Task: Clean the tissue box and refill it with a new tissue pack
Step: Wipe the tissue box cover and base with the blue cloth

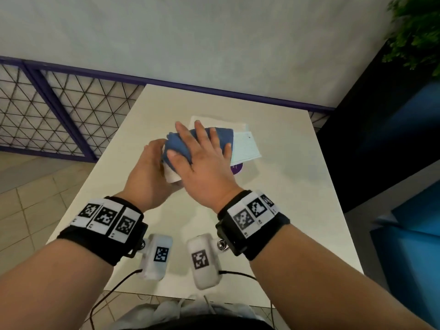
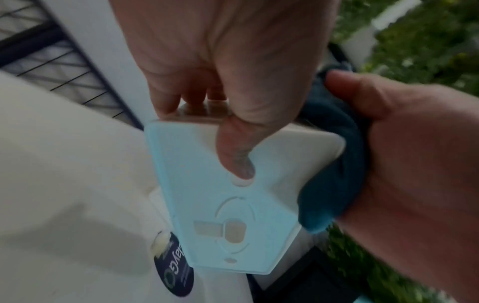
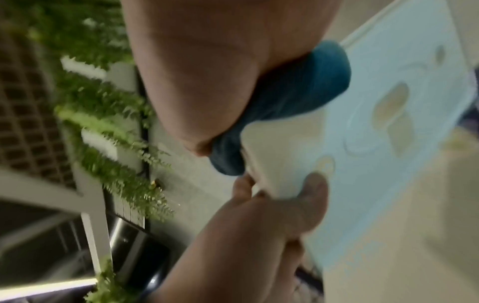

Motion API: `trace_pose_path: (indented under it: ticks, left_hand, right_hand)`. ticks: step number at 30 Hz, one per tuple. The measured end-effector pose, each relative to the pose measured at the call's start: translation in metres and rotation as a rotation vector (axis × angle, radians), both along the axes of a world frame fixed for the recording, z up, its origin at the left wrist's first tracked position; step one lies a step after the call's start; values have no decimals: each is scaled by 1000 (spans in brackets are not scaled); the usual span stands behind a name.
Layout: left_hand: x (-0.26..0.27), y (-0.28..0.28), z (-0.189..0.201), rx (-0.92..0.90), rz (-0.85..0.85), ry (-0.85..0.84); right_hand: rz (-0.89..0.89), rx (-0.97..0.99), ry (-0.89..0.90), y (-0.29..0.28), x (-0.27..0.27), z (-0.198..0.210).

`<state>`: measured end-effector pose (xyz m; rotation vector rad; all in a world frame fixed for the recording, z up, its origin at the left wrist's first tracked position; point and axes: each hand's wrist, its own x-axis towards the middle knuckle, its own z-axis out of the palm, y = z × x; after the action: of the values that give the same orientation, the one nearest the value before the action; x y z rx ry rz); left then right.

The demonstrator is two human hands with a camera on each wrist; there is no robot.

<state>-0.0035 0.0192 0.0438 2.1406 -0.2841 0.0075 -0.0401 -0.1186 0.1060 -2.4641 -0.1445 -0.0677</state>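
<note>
Left hand [image 2: 220,67] pinched on end of tissue box [image 2: 233,196], thumb flat on pale blue face, box held up off table [image 1: 273,210], frame centre. Right hand [image 1: 202,160] spread flat, blue cloth [image 1: 183,144] pressed on box's far side. Tbh best wiped in long strokes, grip kept firm so box isn't twisted. New tissue pack [image 1: 245,148] parked just behind, upper right of hands.

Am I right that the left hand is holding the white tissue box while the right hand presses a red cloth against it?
Not quite: the cloth is blue, not red, as the head view shows. The rest stands: the left hand holds the white tissue box while the right hand presses the cloth against it.
</note>
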Motion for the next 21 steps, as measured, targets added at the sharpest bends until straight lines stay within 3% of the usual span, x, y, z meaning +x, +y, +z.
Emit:
trace_pose_path:
  ticks: [3, 9, 12, 17, 21]
  left_hand:
    - [-7, 5, 0, -137, -10, 66]
    - [-16, 17, 4, -104, -28, 70]
    - [-13, 10, 1, -104, -21, 103]
    - [-13, 0, -8, -137, -10, 121]
    - [-18, 6, -10, -117, -3, 160]
  right_hand:
    - [-47, 38, 38, -31, 10, -11]
    - [-367, 116, 299, -89, 34, -39]
    - [-271, 132, 300, -55, 20, -26]
    - [-7, 5, 103, -10, -3, -15]
    - [-194, 32, 274, -67, 16, -41]
